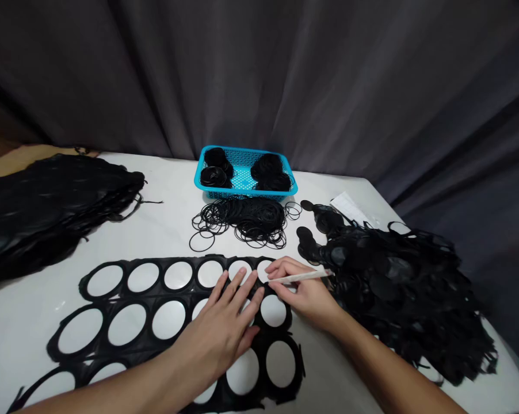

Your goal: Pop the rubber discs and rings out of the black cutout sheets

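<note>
A black sheet (113, 310) with rows of round holes lies flat on the white table, which shows through the holes. My left hand (231, 313) rests on its right part, fingers spread and pressed down. In my right hand (306, 290) is a thin pale pen-like stick (300, 277), pinched between thumb and fingers. Its tip is at the sheet's upper right hole; the tip's exact shape is hidden by my fingers. Beyond the sheet lies a loose pile of thin black rings (259, 215).
A blue basket (244, 192) holding bundles of black rings stands at the back. Stacked black sheets (48, 207) lie at the left. Black scraps and discs (397, 276) are heaped at the right, near a white paper (350, 208). A dark curtain (242, 75) hangs behind the table.
</note>
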### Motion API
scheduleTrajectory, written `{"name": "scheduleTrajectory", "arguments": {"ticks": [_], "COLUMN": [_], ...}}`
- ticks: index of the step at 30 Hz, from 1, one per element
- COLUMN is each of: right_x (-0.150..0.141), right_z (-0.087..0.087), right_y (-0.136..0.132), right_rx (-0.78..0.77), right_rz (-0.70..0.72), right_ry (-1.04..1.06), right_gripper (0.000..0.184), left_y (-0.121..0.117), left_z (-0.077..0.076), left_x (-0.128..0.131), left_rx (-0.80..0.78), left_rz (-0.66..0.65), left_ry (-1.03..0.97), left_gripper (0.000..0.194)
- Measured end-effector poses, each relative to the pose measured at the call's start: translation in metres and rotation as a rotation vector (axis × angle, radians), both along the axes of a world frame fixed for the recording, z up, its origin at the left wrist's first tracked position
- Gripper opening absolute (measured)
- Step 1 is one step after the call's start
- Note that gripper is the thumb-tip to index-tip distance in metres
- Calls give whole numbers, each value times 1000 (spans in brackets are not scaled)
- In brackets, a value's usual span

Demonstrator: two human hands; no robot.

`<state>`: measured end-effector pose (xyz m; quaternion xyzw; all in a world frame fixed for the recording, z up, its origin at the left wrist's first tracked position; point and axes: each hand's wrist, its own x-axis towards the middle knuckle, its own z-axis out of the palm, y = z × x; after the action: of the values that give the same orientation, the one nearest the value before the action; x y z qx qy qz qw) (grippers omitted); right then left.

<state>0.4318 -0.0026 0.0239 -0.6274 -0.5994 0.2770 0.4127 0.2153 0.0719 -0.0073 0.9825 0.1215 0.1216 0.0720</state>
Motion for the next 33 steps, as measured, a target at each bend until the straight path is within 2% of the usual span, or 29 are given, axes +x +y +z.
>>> {"name": "scheduleTrajectory", "arguments": {"ticks": [5, 8, 10, 13, 15, 17, 20, 24, 28, 33], "right_x": [-18, -17, -3, 36, 58, 65, 47, -1, -34, -47], "right_z": [-4, -5, 0, 15, 25, 32, 31, 21, 15, 11], "right_y": [-10, -8, -2, 13, 22, 28, 32, 30, 29, 29], "right_rx": [79, 101, 112, 104, 93, 77, -17, -136, -189, -196], "right_rz": [118, 114, 24, -322, -532, -574, -417, -161, -18, 5], "right_ry": [-453, -706, -819, -915, -837, -649, -301, 54, 155, 142], "right_gripper": [15, 21, 19, 16, 14, 14, 22, 19, 15, 12], "left_y": [1, 3, 4, 5, 6, 6, 7, 6, 3, 0], "left_z": [4, 6, 8, 11, 15, 19, 24, 23, 16, 12], "left_x": [0, -1, -1, -1, 0, -1, -13, -40, -56, -55], "left_rx": [-23, -30, -32, -31, -27, -11, 25, 67, 101, 106], "left_rz": [57, 49, 37, 33, 34, 26, 18, 53, 77, 93], "left_ry": [-8, -21, -17, 6, 27, 39, 48, 60, 44, 30], "left_gripper": [65, 65, 63, 58, 56, 57, 69, 75, 71, 71]}}
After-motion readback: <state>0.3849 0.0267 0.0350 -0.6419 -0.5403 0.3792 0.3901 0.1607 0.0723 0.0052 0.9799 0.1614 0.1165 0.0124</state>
